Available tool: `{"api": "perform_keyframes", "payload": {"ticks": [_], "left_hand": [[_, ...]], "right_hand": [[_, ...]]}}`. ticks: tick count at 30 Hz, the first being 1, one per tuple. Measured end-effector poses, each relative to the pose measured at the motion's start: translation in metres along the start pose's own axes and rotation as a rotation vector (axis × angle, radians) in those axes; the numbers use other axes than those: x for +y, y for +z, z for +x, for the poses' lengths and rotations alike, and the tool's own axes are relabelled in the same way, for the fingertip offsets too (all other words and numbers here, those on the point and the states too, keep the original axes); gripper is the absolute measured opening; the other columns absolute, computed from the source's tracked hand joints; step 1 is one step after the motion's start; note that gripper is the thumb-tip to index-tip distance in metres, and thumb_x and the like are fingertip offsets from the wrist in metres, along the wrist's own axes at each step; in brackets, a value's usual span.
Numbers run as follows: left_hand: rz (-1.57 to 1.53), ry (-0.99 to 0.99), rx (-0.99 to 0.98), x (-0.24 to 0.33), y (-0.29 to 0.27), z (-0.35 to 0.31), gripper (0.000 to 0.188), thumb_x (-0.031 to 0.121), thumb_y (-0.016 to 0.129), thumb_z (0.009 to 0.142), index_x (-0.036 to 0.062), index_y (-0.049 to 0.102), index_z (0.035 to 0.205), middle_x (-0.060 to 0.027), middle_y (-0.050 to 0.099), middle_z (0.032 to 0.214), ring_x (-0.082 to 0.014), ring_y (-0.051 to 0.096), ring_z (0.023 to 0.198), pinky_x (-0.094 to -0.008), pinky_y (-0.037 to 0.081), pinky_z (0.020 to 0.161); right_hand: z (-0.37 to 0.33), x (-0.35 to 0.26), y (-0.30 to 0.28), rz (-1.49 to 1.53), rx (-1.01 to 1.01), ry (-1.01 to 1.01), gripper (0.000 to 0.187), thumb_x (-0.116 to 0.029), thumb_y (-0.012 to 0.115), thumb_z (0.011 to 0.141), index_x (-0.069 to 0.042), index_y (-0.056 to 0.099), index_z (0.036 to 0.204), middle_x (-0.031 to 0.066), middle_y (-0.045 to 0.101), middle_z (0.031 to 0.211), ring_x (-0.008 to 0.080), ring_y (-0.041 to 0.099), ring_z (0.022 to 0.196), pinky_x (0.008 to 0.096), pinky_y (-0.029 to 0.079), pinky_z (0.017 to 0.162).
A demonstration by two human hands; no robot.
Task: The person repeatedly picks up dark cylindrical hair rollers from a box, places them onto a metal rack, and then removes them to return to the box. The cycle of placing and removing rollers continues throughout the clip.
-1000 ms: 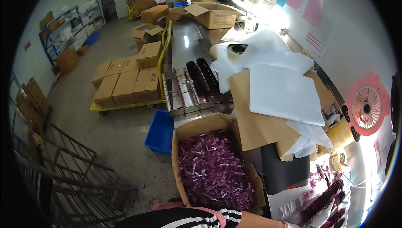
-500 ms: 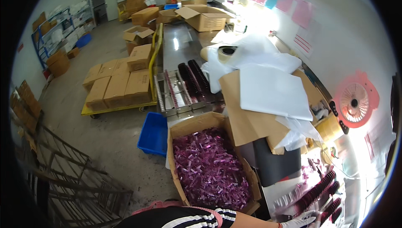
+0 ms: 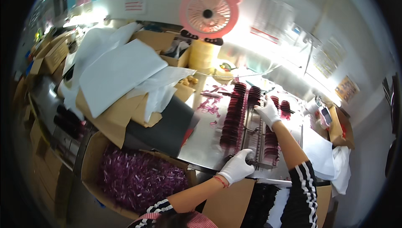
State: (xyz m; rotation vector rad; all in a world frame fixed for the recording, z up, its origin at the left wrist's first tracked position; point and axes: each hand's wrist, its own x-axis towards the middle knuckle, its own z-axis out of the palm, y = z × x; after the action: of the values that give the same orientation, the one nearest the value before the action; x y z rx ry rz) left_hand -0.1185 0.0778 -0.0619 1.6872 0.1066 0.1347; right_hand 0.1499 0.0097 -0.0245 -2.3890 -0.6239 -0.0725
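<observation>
Now that you've swung round, it's two-handed work, rack (image 3: 264, 165) between: left hand (image 3: 236, 168) curled around its near end, right hand (image 3: 268, 111) beside dark discs (image 3: 253, 96), pinch unclear.

Rack (image 3: 261, 144) w/ disc rows (image 3: 231, 128): on table (image 3: 199, 149), ctr-R of frame. Loose bits (image 3: 208, 106): on table, L of rack. Ctn (image 3: 89, 165) w/ small pcs (image 3: 140, 180): lower L, in front of sheets (image 3: 121, 74). Fan (image 3: 207, 14): top ctr, atop cylinder (image 3: 203, 56). Open box (image 3: 336, 123): far R.
</observation>
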Motion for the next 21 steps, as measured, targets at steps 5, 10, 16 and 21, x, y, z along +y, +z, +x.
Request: {"api": "perform_keyframes", "payload": {"ticks": [5,10,16,21], "left_hand": [[0.336,-0.038,-0.252,-0.001,-0.021,0.006,0.057,0.018,0.067,0.077,0.0016,0.058,0.13,-0.0203,0.062,0.125,-0.0303,0.062,0.112,-0.0347,0.048,0.098],[0.261,-0.033,-0.462,0.003,-0.038,0.015,0.057,0.016,0.066,0.075,0.004,0.059,0.13,-0.0159,0.062,0.116,-0.0272,0.063,0.101,-0.033,0.05,0.091],[0.286,0.024,-0.556,-0.006,-0.045,0.022,0.061,0.012,0.066,0.072,0.0026,0.057,0.132,-0.0162,0.061,0.114,-0.0275,0.063,0.098,-0.0331,0.05,0.09],[0.257,0.095,-0.556,-0.01,-0.043,0.023,0.062,0.011,0.066,0.072,0.0008,0.055,0.132,-0.0162,0.06,0.113,-0.0273,0.063,0.094,-0.0339,0.05,0.086]], "right_hand": [[0.039,-0.026,0.006,0.197,-0.169,0.111,0.101,-0.017,0.085,0.069,0.009,0.027,0.148,0.0255,0.052,0.138,0.0264,0.052,0.126,0.0333,0.042,0.105],[0.06,-0.005,0.011,0.403,-0.45,0.105,0.092,-0.006,0.08,0.072,0.006,0.031,0.149,0.0058,0.07,0.093,0.007,0.062,0.076,0.0211,0.052,0.07],[0.049,-0.017,0.028,0.101,-0.244,-0.276,0.09,-0.024,0.084,0.067,-0.004,0.044,0.145,0.0213,0.06,0.133,0.0264,0.057,0.123,0.033,0.043,0.106],[0.033,-0.013,0.047,-0.109,0.0,-0.296,0.078,-0.018,0.077,0.071,0.0,0.047,0.141,0.0251,0.061,0.126,0.0332,0.062,0.115,0.0356,0.049,0.099]]}}
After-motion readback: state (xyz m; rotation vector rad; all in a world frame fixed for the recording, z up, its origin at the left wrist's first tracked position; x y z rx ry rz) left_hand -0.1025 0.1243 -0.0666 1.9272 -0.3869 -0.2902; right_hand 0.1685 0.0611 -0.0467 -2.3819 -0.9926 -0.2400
